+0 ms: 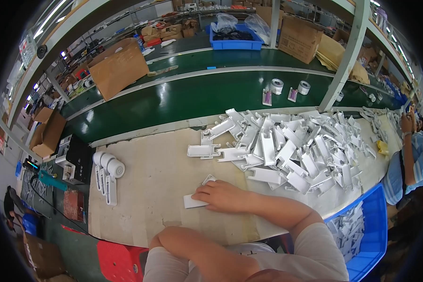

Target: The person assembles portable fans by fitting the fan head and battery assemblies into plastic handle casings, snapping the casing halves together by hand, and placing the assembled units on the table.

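Observation:
My right hand (221,195) rests on the worktable, its fingers curled over a flat white plastic part (191,202) whose left end sticks out. Beside the fingertips a piece of white plastic (208,178) shows; whether it belongs to the same part I cannot tell. My left forearm (197,246) bends across my body at the table's near edge, and its hand is out of sight. A big heap of similar white plastic parts (286,150) lies to the right. At the left stand several white assembled pieces (110,171) with round heads and long flat bodies.
Behind the worktable (145,188) runs a green conveyor belt (173,94) carrying two small assembled units (276,87). A blue bin (378,230) of white parts stands at the right. A black box-shaped device (75,160) and a red stool (119,261) are at the left. Another person's arm (409,150) shows far right.

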A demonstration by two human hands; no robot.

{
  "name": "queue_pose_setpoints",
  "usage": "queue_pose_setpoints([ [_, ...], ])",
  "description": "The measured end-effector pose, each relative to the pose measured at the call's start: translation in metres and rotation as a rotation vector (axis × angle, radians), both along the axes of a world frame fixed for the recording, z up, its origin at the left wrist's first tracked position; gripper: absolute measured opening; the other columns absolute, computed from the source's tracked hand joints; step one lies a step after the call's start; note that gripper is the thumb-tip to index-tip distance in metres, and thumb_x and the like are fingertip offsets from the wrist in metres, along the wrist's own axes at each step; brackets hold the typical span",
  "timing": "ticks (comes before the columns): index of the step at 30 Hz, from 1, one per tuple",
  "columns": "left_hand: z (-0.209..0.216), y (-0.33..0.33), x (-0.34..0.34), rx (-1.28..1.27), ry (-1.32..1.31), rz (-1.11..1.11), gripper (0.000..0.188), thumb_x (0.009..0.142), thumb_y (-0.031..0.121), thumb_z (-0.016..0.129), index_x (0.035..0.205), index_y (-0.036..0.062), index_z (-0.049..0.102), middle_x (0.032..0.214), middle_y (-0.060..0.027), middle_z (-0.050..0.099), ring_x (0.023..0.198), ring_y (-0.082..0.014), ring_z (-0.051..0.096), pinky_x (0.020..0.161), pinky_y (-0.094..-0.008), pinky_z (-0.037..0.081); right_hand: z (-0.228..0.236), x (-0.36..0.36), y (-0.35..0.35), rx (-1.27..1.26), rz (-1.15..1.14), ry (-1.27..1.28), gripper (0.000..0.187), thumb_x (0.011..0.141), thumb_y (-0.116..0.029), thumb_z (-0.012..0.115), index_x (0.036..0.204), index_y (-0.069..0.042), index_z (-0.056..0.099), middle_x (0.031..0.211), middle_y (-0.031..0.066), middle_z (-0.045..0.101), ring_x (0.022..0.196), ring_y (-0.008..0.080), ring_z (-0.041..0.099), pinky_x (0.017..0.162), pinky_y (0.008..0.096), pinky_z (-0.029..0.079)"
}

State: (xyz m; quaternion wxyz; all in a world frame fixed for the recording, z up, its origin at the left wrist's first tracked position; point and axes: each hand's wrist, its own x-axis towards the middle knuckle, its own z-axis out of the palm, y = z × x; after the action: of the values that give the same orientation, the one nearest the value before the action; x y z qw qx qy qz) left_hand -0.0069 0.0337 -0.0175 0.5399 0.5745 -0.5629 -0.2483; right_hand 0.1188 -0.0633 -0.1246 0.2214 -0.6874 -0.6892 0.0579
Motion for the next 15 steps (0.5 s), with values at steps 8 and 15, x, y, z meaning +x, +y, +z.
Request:
queue_pose_setpoints([
  [8,0.007,0.008,0.006,-0.002,0.004,-0.001,0.027,0.081,0.028,0.064,0.086,0.0027,0.056,0.081,-0.013,0.059,0.071,-0.0252,0.058,0.069,-0.0363,0.048,0.0,0.0,0.0,0.022,0.01,-0.013,0.046,0.074,-0.016,0.065,0.116,-0.007,0.05,0.111,0.0089,0.053,0.105,0.0269,0.049,0.088,0.0379,0.041],
  [15,0.009,0.008,0.015,-0.009,0.011,-0.011,0.028,0.081,0.029,0.063,0.086,0.0026,0.056,0.081,-0.0129,0.059,0.071,-0.0251,0.058,0.068,-0.0361,0.048,0.0,0.0,-0.002,0.006,0.001,0.0,0.046,0.075,-0.016,0.065,0.117,-0.007,0.05,0.112,0.0092,0.053,0.106,0.0269,0.048,0.088,0.0381,0.041],
])
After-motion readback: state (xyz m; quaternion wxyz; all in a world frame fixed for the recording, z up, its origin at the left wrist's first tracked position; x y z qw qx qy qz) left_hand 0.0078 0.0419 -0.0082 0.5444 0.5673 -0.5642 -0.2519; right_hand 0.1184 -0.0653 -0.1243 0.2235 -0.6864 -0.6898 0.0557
